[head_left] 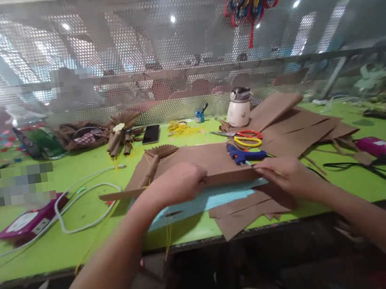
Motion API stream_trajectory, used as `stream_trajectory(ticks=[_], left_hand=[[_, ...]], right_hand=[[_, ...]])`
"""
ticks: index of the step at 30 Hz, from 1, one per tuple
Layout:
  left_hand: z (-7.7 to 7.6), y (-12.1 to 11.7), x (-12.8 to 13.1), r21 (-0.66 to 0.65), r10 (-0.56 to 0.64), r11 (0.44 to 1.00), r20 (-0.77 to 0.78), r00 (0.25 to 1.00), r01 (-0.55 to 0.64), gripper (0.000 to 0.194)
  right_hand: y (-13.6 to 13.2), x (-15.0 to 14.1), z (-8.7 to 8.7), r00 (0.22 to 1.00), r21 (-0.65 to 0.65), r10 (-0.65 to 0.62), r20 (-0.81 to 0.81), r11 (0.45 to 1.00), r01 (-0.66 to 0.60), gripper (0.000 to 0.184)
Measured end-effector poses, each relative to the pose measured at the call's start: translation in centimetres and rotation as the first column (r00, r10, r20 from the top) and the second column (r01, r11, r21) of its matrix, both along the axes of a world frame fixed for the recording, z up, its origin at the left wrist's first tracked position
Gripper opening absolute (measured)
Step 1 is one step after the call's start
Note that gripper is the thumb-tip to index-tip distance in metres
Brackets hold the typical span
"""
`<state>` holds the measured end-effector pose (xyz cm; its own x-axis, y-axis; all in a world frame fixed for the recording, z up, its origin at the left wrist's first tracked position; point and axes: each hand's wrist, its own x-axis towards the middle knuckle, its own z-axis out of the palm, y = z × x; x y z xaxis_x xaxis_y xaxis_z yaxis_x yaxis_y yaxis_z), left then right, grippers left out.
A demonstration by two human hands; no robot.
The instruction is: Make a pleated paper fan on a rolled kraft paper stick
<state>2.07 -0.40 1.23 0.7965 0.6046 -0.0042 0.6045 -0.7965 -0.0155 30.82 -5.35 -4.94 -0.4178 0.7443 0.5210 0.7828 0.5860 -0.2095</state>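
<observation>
A sheet of brown paper (201, 155) lies in front of me, its near edge folded up into a long strip. My left hand (183, 181) is closed over this fold near the middle, with the fingertips partly hidden. At the fold's right end, my right hand (285, 172) pinches the paper between thumb and fingers. Just beyond the right hand rests a blue glue gun (246, 153), with red and yellow scissors (247, 138) behind it. A rolled paper piece with a pleated fan top (151, 169) lies on the sheet's left part. Light blue paper (218, 199) shows beneath.
Brown paper sheets (294, 131) are piled at the right, near a white bottle (238, 110). Purple power strips (32, 220) lie on both sides, a white cable (60, 214) at left. A phone (151, 134) and yellow string (181, 127) sit farther back on the green table (96, 245).
</observation>
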Motion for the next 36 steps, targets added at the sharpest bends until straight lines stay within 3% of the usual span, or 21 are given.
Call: stream_trajectory(ticks=[3, 7, 10, 17, 21, 25, 30, 36], left_hand=[[0.6, 0.8, -1.6, 0.016, 0.077, 0.997, -0.067, 0.995, -0.076, 0.015], [1.0, 0.9, -3.4, 0.098, 0.172, 0.981, -0.017, 0.985, -0.169, 0.018], [0.9, 0.2, -4.6, 0.15, 0.245, 0.956, 0.056, 0.968, -0.251, 0.019], [0.2, -1.2, -8.7, 0.198, 0.427, 0.88, 0.068, 0.902, -0.431, 0.019], [-0.2, -2.3, -10.8, 0.219, 0.464, 0.855, 0.082, 0.882, -0.47, 0.022], [-1.0, -3.5, -11.2, 0.209, 0.482, 0.85, 0.06, 0.874, -0.483, 0.022], [-1.0, -3.1, -11.0, 0.185, 0.504, 0.842, 0.064, 0.861, -0.507, 0.024], [-0.7, -3.2, -12.9, 0.169, 0.524, 0.832, 0.071, 0.849, -0.528, 0.03]], right_hand=[[1.1, 0.2, 1.1, 0.999, 0.011, 0.004, -0.052, 1.0, -0.004, 0.02], [1.9, 0.1, 2.3, 0.994, 0.111, 0.008, -0.108, 0.994, 0.004, 0.018], [1.9, 0.0, 2.5, 0.989, 0.162, 0.011, -0.147, 0.987, 0.013, 0.018], [2.4, 0.6, 2.5, 0.974, 0.17, 0.004, -0.226, 0.985, 0.035, 0.018], [2.9, 0.8, 2.2, 0.97, 0.161, 0.001, -0.243, 0.986, 0.039, 0.017], [2.6, 1.0, 1.3, 0.966, 0.133, -0.025, -0.258, 0.989, 0.061, 0.018], [2.3, 1.0, 1.3, 0.959, 0.101, -0.036, -0.283, 0.993, 0.068, 0.02], [2.0, 1.2, 1.1, 0.951, 0.116, -0.076, -0.3, 0.986, 0.116, 0.02]])
